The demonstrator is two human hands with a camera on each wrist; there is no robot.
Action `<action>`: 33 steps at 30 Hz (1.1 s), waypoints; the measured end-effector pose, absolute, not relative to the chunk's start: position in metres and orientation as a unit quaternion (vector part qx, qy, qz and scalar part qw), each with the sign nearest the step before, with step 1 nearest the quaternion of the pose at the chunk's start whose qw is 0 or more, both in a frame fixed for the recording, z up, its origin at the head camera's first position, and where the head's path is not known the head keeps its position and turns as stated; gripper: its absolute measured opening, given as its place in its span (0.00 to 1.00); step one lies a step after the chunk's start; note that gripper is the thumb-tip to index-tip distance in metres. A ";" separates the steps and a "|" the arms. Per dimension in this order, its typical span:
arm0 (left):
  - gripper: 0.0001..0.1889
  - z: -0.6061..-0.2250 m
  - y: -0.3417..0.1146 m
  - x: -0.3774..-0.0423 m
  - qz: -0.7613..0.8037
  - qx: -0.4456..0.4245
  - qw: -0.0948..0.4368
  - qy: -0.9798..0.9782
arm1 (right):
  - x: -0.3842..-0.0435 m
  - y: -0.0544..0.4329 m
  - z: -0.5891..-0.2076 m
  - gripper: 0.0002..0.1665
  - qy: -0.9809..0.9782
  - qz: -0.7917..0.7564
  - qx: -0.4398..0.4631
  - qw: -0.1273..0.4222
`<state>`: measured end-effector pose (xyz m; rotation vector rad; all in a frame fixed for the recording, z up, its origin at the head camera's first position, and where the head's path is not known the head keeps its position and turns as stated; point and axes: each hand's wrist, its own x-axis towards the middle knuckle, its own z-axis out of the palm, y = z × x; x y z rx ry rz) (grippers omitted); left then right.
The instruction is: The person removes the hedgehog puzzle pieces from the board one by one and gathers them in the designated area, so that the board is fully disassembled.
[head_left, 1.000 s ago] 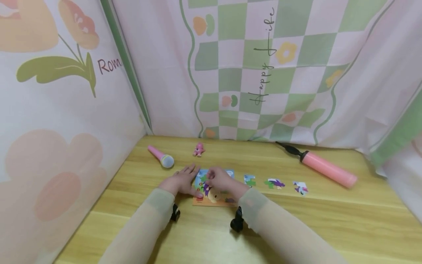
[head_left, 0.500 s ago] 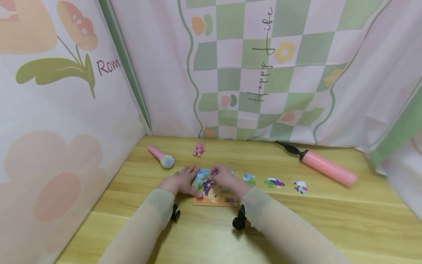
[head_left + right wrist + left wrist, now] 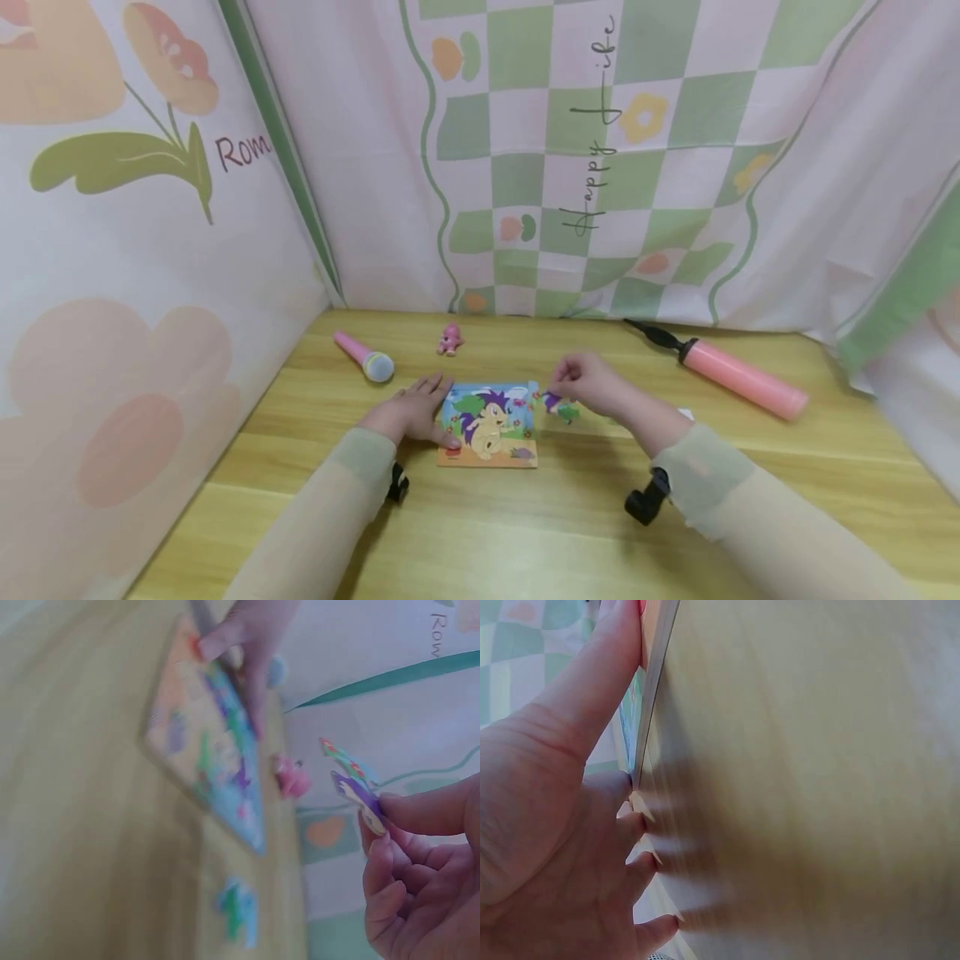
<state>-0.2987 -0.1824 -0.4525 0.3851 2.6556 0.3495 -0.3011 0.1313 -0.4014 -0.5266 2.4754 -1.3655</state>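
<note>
A flat puzzle board (image 3: 483,459) with a purple-haired cartoon hedgehog picture lies on the table. My left hand (image 3: 411,414) rests at its left edge, the thumb lying on the board's lower left corner and the other fingers stretched out on the table beside it. To the right of the board, raised over the table, my right hand (image 3: 591,385) pinches a puzzle piece (image 3: 361,796) between thumb and forefinger. That piece shows purple, cream and red-flowered green. Below the right hand lies a blue and green puzzle piece (image 3: 567,413).
A pink toy microphone (image 3: 365,357) and a small pink figurine (image 3: 450,340) stand behind the board. At the back right lies a pink hand pump (image 3: 738,377) with a black handle. Part of a white puzzle piece (image 3: 686,413) shows behind the right forearm. A patterned curtain (image 3: 525,267) hangs behind the table.
My right hand has moved off the board to the right, with the puzzle piece pinched in its fingers. Its forearm now covers most of the loose pieces there. The left hand has stayed put.
</note>
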 end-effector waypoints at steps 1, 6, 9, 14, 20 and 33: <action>0.62 -0.453 -0.182 -0.299 0.126 0.139 0.216 0.958 | -0.298 0.137 -0.405 0.04 0.854 -0.466 -0.188 0.135; 0.63 -0.453 -0.183 -0.299 0.129 0.143 0.214 0.958 | -0.286 0.155 -0.429 0.03 0.864 -0.441 -0.189 0.151; 0.63 -0.454 -0.184 -0.300 0.125 0.144 0.213 0.958 | -0.282 0.160 -0.440 0.03 0.871 -0.431 -0.174 0.161; 0.63 -0.455 -0.184 -0.301 0.122 0.145 0.210 0.959 | -0.279 0.162 -0.452 0.03 0.886 -0.409 -0.147 0.160; 0.63 -0.455 -0.184 -0.301 0.122 0.146 0.211 0.959 | -0.276 0.161 -0.454 0.04 0.898 -0.391 -0.135 0.149; 0.63 -0.453 -0.183 -0.299 0.125 0.141 0.213 0.959 | -0.297 0.131 -0.426 0.04 0.892 -0.400 -0.169 0.126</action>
